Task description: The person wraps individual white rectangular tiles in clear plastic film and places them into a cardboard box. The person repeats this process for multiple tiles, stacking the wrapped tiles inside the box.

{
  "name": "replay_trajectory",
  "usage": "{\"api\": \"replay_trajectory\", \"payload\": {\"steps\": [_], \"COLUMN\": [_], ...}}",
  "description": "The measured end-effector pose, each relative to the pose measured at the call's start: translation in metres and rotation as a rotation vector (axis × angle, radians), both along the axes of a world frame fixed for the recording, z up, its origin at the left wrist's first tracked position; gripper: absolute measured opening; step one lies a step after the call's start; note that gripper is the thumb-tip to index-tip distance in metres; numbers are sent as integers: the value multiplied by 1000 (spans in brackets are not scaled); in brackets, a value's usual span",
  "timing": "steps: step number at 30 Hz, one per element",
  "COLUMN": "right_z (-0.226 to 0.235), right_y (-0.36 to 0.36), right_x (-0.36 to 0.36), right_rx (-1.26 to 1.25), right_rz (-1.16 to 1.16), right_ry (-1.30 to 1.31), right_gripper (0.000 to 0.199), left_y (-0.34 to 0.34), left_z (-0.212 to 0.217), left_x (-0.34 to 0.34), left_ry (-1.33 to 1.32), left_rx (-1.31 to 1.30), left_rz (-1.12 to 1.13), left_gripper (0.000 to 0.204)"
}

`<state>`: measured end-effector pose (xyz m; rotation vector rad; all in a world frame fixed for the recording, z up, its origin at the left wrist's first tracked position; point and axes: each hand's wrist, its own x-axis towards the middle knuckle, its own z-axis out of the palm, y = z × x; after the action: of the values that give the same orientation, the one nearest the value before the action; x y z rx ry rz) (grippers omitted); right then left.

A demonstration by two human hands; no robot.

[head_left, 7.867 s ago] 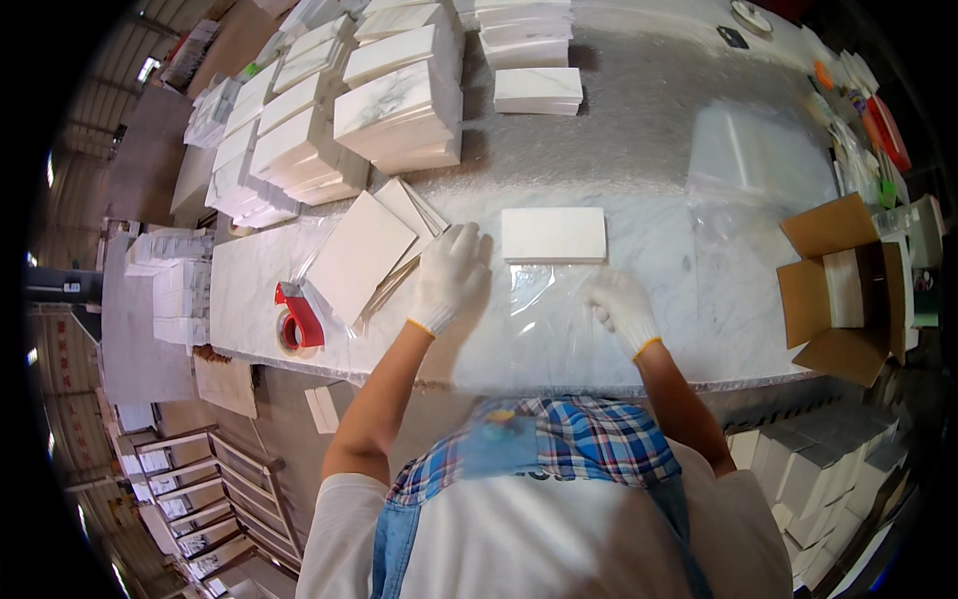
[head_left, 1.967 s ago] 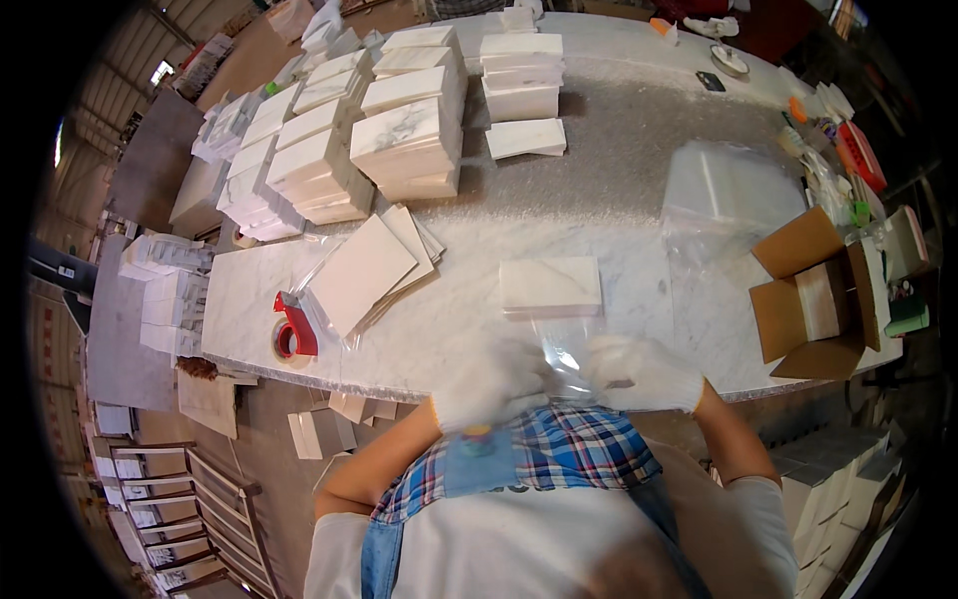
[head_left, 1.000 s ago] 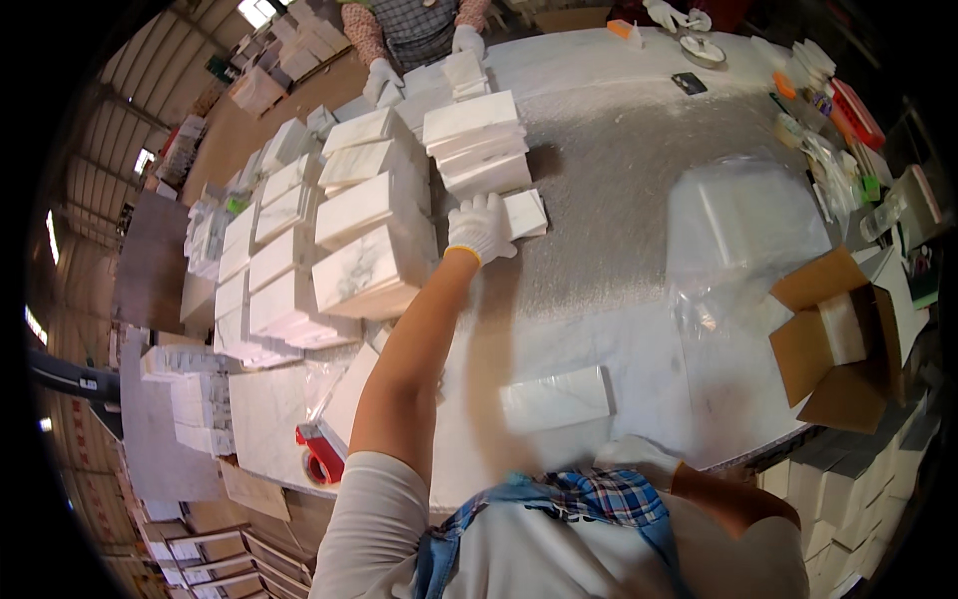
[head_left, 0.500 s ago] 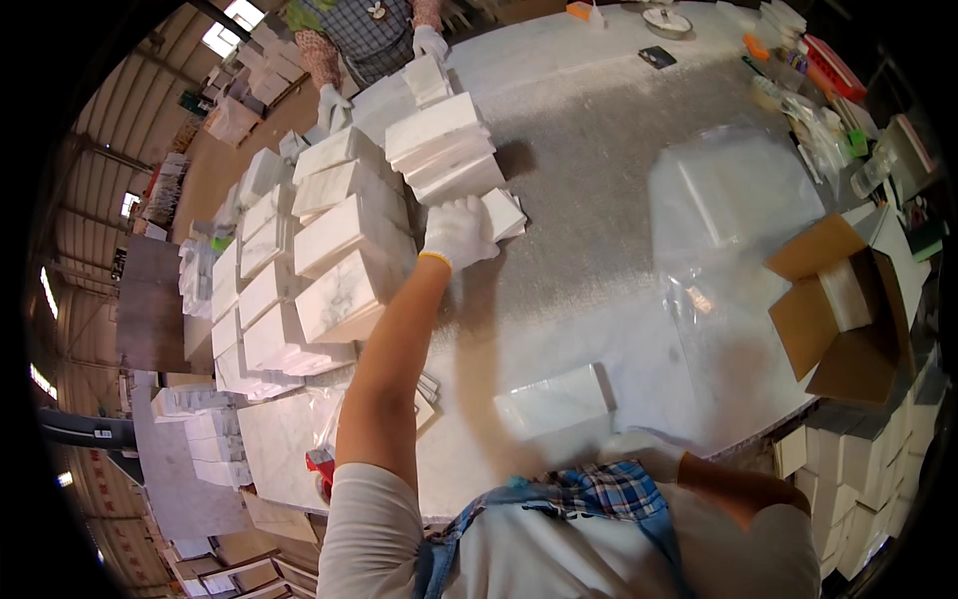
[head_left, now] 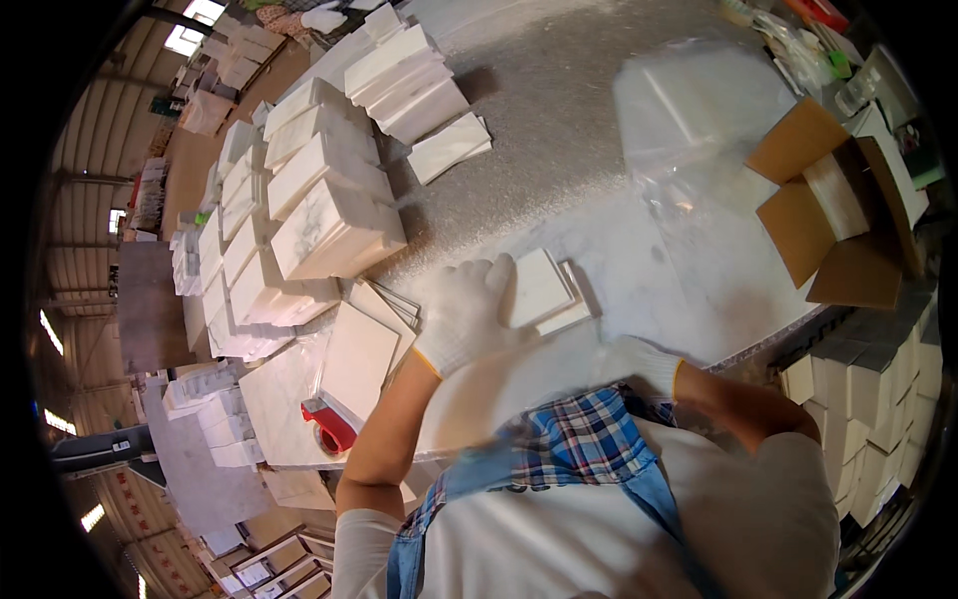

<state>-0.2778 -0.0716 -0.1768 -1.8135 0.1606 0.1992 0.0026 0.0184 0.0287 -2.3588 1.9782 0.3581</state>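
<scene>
Left hand [head_left: 467, 311], gloved, laid flat on white tile pair [head_left: 544, 292] at table [head_left: 559, 190] near edge, pressed not clenched, likely steadying. Right hand [head_left: 644, 361] low by edge; grip cannot be told. Tape dispenser [head_left: 327, 427] well left.

A grey speckled worktop [head_left: 559, 150] is seen across the frame's centre. Stacks of white tiles [head_left: 319, 200] are piled at upper left, clear plastic bags [head_left: 699, 110] at upper right, a red tape dispenser [head_left: 327, 427] at lower left.
</scene>
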Motion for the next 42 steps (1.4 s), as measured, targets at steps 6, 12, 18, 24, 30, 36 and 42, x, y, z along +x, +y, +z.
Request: {"api": "replay_trajectory", "payload": {"steps": [6, 12, 18, 24, 30, 36, 42], "right_z": [-18, -14, 24, 50, 70, 207, 238], "right_y": [-7, -7, -14, -23, -28, -49, -66], "right_x": [-2, 6, 17, 18, 8, 28, 69], "right_rx": [-412, -53, -750, -625, -495, -231, -93], "right_rz": [206, 55, 357, 355, 295, 268, -38], "right_ry": [-224, 0, -428, -446, -418, -276, -261], "right_gripper": [18, 17, 21, 26, 31, 20, 17], "left_y": [10, 3, 11, 9, 23, 78, 112], "left_z": [-11, 0, -3, 3, -12, -33, -24], "left_x": [-26, -34, -34, -37, -34, 26, 13], "left_ry": [-78, -88, -111, -38, -13, 436, 285], "left_rx": [-49, 187, 44, 129, -168, -659, -47], "left_rz": [-30, 29, 11, 57, 20, 353, 222], "left_gripper": [91, 101, 106, 100, 91, 59, 94]}}
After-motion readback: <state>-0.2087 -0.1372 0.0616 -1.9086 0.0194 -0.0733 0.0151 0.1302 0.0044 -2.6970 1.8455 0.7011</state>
